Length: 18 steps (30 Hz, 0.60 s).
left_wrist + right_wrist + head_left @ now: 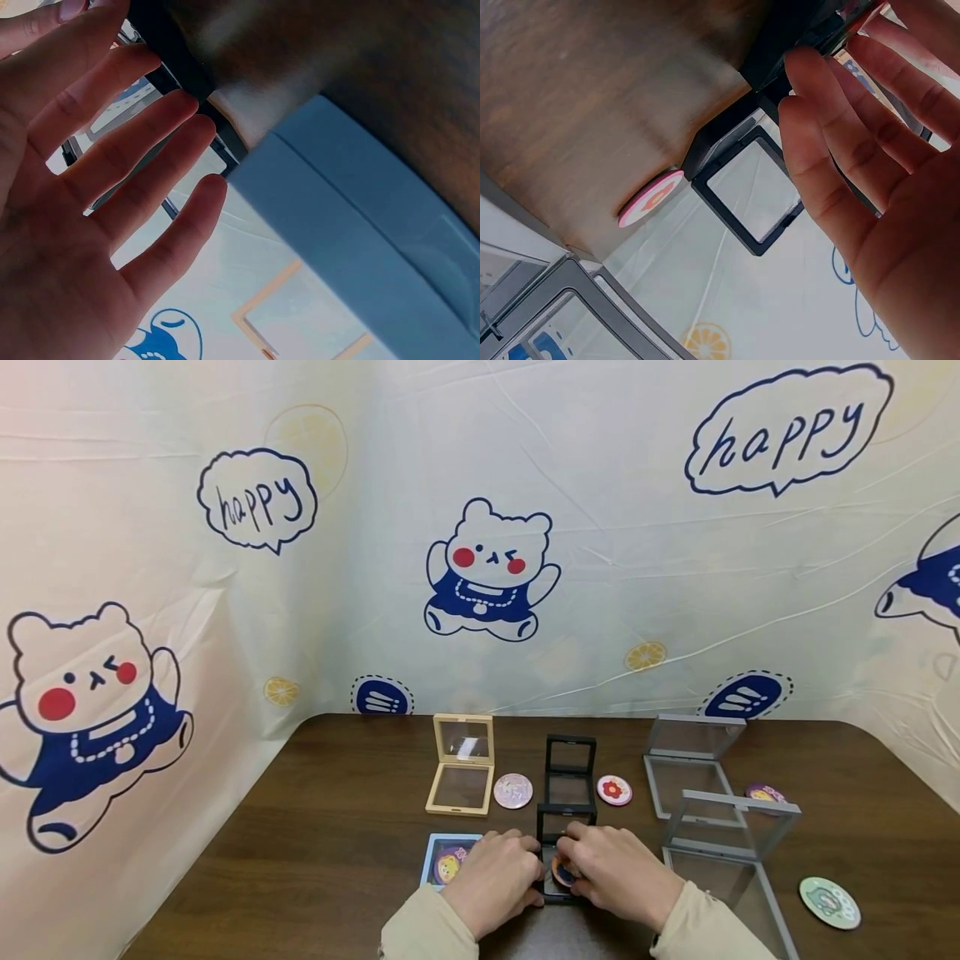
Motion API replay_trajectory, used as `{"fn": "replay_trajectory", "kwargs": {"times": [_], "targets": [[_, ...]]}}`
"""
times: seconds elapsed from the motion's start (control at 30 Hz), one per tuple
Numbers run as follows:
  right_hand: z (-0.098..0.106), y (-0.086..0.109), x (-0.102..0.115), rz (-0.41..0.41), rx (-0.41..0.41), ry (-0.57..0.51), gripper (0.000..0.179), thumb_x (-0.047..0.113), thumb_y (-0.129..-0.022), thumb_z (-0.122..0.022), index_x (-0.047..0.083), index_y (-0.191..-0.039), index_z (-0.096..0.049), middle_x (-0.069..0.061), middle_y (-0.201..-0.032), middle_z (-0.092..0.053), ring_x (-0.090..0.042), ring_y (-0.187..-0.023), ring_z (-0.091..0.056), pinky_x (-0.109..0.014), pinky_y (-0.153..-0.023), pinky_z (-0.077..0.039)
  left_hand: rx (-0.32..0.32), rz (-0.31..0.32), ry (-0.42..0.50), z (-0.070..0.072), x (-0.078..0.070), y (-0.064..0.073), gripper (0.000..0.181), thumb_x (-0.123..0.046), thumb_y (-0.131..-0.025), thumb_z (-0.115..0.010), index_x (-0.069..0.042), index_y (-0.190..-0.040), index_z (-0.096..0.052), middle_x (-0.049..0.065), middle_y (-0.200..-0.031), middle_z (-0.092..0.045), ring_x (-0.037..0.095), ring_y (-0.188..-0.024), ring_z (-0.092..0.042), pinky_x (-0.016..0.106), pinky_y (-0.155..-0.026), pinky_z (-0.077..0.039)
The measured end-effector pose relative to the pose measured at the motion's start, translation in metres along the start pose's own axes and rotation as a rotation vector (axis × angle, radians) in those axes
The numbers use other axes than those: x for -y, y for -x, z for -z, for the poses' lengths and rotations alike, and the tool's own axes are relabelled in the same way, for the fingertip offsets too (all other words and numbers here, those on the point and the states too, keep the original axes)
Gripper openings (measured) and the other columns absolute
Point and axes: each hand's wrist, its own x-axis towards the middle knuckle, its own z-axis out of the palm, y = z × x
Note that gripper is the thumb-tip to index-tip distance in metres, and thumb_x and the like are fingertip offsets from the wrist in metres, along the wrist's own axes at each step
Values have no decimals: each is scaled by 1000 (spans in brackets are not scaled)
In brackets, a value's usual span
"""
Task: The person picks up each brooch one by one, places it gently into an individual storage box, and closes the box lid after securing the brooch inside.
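In the head view, a small black display case (566, 809) stands on the table with its lid raised. My left hand (491, 872) holds the case at its left side, thumb near the front corner. A round badge (559, 870) with an orange rim and dark middle lies over the case's clear lower half. My right hand (618, 870) pinches this badge from the right, covering part of it. Both wrist views show fingertips at the black case; the thumbs are mostly out of sight there.
Beside my left hand lies a blue case (429, 860) with a badge in it. Behind stand an open yellow case (462, 812) and another open black case (572, 740). Open grey cases (742, 799) are on the right. Pink (513, 791), flower (614, 790) and green (829, 902) badges lie about.
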Motion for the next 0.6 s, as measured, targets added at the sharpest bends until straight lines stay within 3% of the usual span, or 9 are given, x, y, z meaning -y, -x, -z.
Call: {"fn": "replay_trajectory", "kwargs": {"times": [0.6], "targets": [[-1,-2,1,17,-8,-4,25,11,-72,-90,14,-86,-68,4,-80,-56,-10,-62,-55,-28,-53,-46,-21,-13,-10,1,-1,1,15,-37,-77,-88,-28,-76,-76,-13,-87,-65,5,-77,-57,23,-61,-42]]}}
